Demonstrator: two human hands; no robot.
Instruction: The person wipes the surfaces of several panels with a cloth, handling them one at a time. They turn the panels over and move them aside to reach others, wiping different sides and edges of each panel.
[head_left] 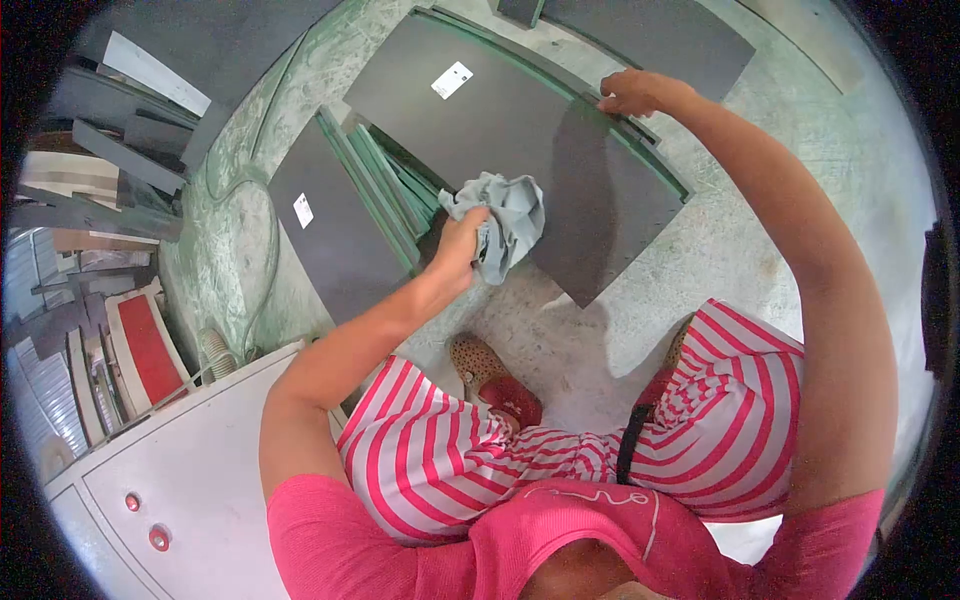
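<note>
My left hand is closed round a crumpled grey-green cloth, which hangs over the near part of a large dark panel. A white label is stuck on that panel. At the panel's right edge, my right hand touches the green-edged rim with bent fingers; whether it grips the edge I cannot tell. Left of the cloth lie several narrow green-edged strips, beside another dark panel that bears a white label.
A white cabinet with red buttons stands at the lower left. Behind it are stacked boards and a red-and-white piece. A hose runs over the floor. Another dark panel lies at the top right. My shoes are below the panels.
</note>
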